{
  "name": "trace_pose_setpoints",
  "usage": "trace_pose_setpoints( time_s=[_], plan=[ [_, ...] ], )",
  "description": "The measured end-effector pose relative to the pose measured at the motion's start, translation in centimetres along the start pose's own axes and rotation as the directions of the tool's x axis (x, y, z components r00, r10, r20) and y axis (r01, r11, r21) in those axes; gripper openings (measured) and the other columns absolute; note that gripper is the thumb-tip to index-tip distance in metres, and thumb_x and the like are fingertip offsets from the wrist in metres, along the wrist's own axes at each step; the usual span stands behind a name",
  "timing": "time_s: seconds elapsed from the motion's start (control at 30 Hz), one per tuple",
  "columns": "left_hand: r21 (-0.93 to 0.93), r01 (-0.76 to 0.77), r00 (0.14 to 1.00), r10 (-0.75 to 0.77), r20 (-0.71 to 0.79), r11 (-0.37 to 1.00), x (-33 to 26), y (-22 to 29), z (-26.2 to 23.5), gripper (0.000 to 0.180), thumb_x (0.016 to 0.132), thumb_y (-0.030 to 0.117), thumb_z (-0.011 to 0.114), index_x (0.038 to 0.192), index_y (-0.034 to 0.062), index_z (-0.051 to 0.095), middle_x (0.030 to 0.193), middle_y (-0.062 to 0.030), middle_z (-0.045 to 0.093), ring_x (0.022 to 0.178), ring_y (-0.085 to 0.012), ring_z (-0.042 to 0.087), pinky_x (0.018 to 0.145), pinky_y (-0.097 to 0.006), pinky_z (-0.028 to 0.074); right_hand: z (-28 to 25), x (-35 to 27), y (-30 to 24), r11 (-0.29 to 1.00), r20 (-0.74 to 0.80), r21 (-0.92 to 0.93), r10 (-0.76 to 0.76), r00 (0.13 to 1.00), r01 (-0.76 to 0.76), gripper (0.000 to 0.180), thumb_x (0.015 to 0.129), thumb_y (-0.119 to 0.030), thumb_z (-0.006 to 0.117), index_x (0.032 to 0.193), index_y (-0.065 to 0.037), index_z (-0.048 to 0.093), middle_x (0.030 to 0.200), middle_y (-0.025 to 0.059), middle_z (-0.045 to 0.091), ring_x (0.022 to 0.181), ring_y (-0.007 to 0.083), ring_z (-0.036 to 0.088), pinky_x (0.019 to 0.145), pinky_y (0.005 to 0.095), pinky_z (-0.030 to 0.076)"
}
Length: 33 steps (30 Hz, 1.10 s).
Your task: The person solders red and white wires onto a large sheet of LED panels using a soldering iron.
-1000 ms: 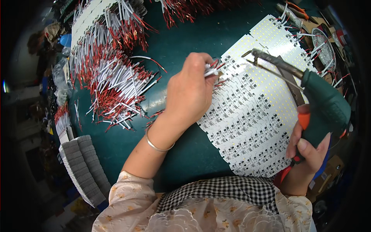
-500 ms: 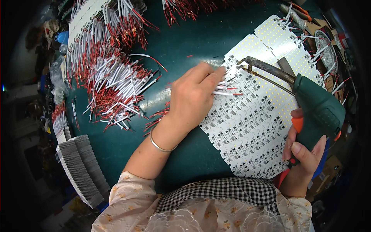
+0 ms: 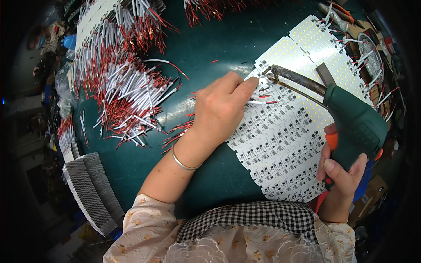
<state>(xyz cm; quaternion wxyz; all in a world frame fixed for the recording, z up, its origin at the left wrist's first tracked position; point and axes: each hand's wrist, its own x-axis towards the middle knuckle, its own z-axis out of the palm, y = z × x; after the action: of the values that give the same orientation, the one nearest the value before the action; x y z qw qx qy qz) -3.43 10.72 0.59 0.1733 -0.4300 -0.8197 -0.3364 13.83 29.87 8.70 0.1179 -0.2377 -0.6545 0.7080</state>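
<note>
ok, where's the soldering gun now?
Head view, right side: the green soldering gun is in the right hand, pointing over the white circuit boards toward the left hand.

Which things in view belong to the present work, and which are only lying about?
Seemingly in use:
green pistol-shaped soldering tool
flat white circuit boards
red-tipped white wires

Seemingly lying about:
orange-handled hand tool
crumpled clear plastic

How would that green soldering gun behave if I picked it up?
The green soldering gun, held in the right hand, would likely feel stiff: its dark metal nose juts out without sagging. It may feel front-heavy, as that nose reaches well forward. Its long, angled shape would probably topple if stood on end.
</note>
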Motion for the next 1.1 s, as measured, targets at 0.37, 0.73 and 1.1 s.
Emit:
trace_pose_setpoints(
  time_s=[0.37, 0.73, 1.1],
  plan=[
    [-0.03, -0.052, 0.998, 0.051, -0.023, 0.998, 0.0, -0.2, 0.1, 0.041, 0.062, -0.013, 0.062, 0.098, 0.0058, 0.07, 0.072, -0.0067, 0.059, 0.056, -0.0201, 0.058, 0.048, -0.031, 0.046, -0.1, -0.6, 0.5, 0.993, 0.006, -0.037, 0.11, 0.994, -0.109, 0.062, 0.073, -0.009, 0.071, 0.125, 0.011, 0.044, 0.101, 0.0165, 0.056, 0.057, 0.014, 0.056, 0.041, 0.0237, 0.048],
    [0.0, -0.037, 0.999, 0.037, -0.009, 0.999, 0.0, 0.0, 0.0, 0.039, 0.064, -0.013, 0.062, 0.098, 0.0054, 0.069, 0.071, -0.0068, 0.058, 0.056, -0.0203, 0.058, 0.047, -0.031, 0.046, -0.7, -0.4, 1.0, 0.992, 0.091, -0.11, 0.074, 0.993, -0.064, 0.049, 0.076, -0.01, 0.069, 0.115, 0.009, 0.047, 0.08, 0.0127, 0.054, 0.049, 0.0135, 0.053, 0.041, 0.0246, 0.045],
    [0.047, -0.03, 0.999, 0.029, 0.022, 0.998, 0.0, 0.2, 0.0, 0.039, 0.062, -0.012, 0.062, 0.097, 0.0053, 0.068, 0.073, -0.007, 0.059, 0.059, -0.0223, 0.06, 0.051, -0.033, 0.048, -1.5, -0.1, 0.0, 0.997, 0.022, 0.078, 0.006, 1.0, -0.008, 0.066, 0.073, -0.009, 0.072, 0.124, 0.017, 0.04, 0.112, 0.0245, 0.055, 0.05, 0.0124, 0.052, 0.04, 0.0245, 0.047]
  ],
)
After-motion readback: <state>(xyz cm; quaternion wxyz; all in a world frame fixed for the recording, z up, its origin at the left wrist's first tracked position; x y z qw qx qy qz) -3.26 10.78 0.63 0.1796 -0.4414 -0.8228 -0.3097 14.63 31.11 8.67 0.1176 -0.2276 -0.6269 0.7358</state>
